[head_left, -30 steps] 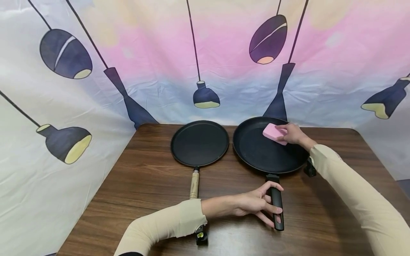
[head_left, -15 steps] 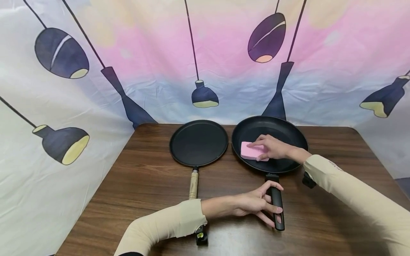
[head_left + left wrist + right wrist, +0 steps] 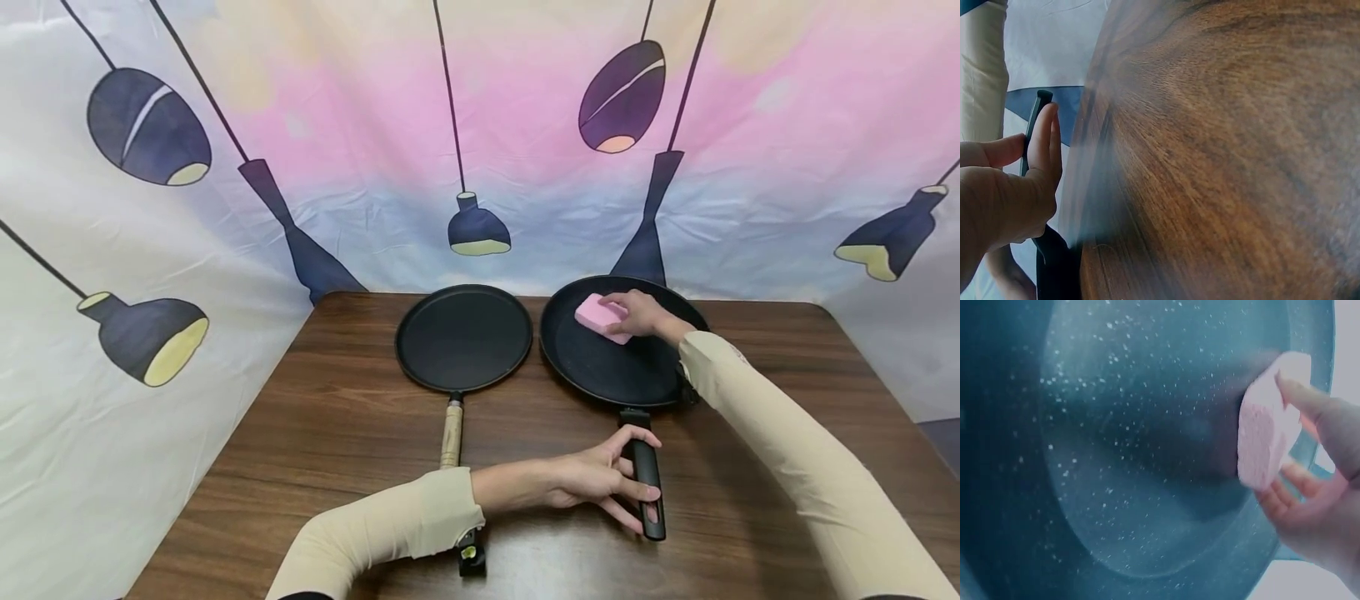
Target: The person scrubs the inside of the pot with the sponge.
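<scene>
A deep black frying pan (image 3: 600, 371) rests at the back right of the table, its black handle (image 3: 647, 471) toward the person. My left hand (image 3: 588, 479) grips that handle; the left wrist view has the thumb and fingers on both sides of the handle (image 3: 1036, 128). Inside the pan, my right hand (image 3: 643, 315) pinches a pink sponge (image 3: 600, 317) against the surface, toward the far left of the base. Up close in the right wrist view, the sponge (image 3: 1260, 437) sits between thumb and fingers. Pale specks dot the pan's dark surface (image 3: 1129, 456).
Just left of the pan lies a flat black griddle pan (image 3: 463, 337) with a light wooden handle (image 3: 452, 433), partly behind the left forearm. Both stand on a brown wooden table (image 3: 337, 433). A cloth backdrop (image 3: 375, 125) printed with lamps hangs behind its far edge.
The right hand has swept the sponge from the far right of the pan to its near left, then back up toward the far side. The left hand keeps its place on the handle.
</scene>
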